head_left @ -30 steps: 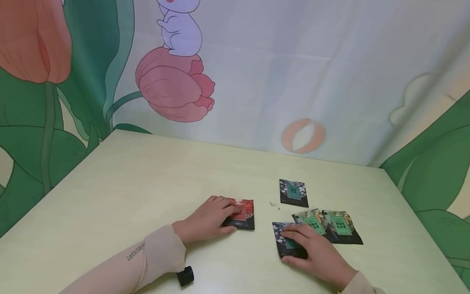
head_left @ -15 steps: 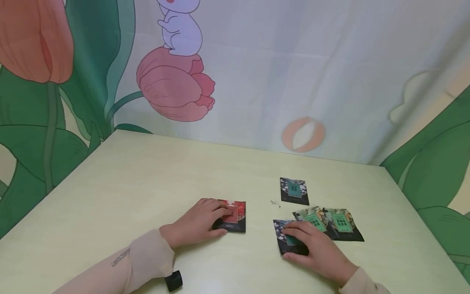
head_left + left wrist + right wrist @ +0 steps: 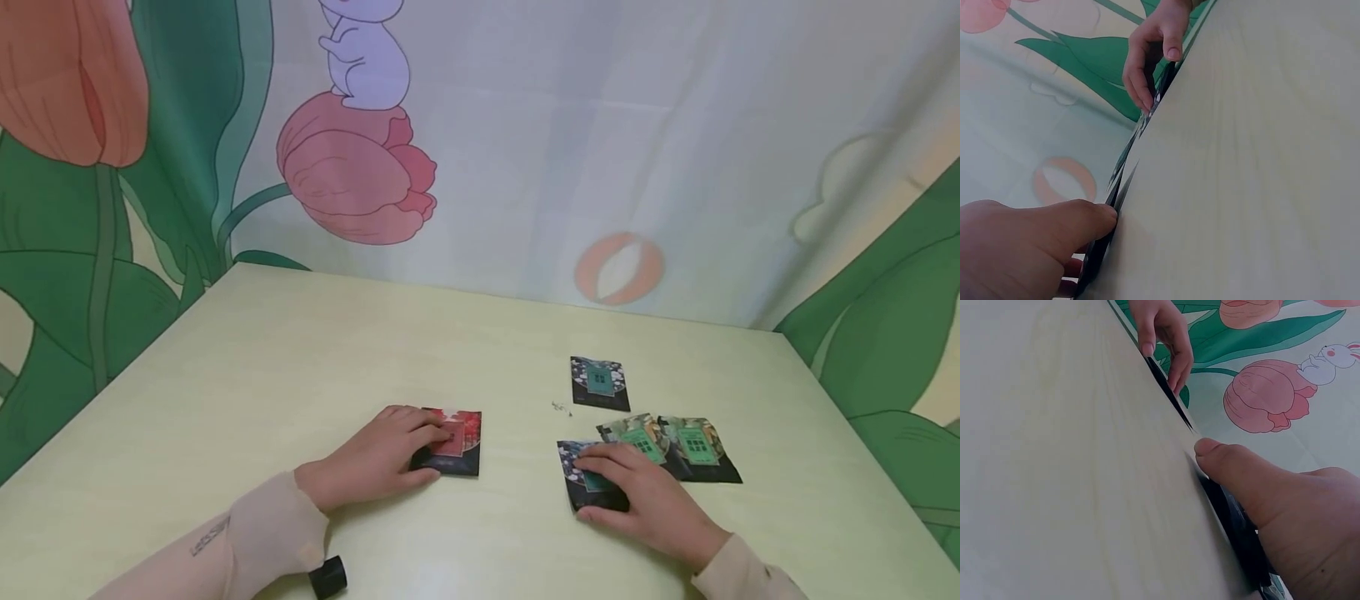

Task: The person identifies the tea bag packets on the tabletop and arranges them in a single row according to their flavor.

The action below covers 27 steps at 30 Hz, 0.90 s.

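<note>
Head view, left hand (image 3: 375,460), fingers (image 3: 429,434) loosely extended across red packet (image 3: 465,456), right hand (image 3: 651,502), fingers likewise across dark-blue packet (image 3: 585,493)

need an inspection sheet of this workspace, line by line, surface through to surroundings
Surface: pale table
Job's things: red packet, near teal packet, far teal packet, two green packets, all lying on the table
Clutter: dark specks, too small to identify; black cylinder by the left sleeve
Hands: left hand rests on the red packet, right hand on the near teal packet
Cables: nothing seen
Surroundings: tulip-and-rabbit backdrop behind the table
</note>
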Available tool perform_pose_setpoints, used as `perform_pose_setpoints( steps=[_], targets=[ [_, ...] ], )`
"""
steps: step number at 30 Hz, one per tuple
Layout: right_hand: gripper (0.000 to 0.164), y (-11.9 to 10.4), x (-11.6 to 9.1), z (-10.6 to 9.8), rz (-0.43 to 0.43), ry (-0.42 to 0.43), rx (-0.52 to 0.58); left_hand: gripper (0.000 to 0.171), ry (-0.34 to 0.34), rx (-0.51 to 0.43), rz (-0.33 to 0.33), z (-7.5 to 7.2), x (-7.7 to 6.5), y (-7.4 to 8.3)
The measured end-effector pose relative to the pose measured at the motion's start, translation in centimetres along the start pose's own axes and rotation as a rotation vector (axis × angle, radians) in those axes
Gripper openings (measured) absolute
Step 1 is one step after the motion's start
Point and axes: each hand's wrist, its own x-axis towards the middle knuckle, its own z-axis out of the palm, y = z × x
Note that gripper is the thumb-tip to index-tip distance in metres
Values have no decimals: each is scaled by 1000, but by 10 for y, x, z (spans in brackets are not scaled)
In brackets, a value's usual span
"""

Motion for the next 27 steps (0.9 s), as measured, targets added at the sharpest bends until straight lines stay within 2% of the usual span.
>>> perform_pose_setpoints(
  steps=[16,27],
  targets=[
    [59,-5,5,1,10,-40,-24,42,-31,85,46,-6,-9,0],
    [55,-9,5,0,-1,12,-59,46,-29,99,37,-8,-6,6]
  ],
)
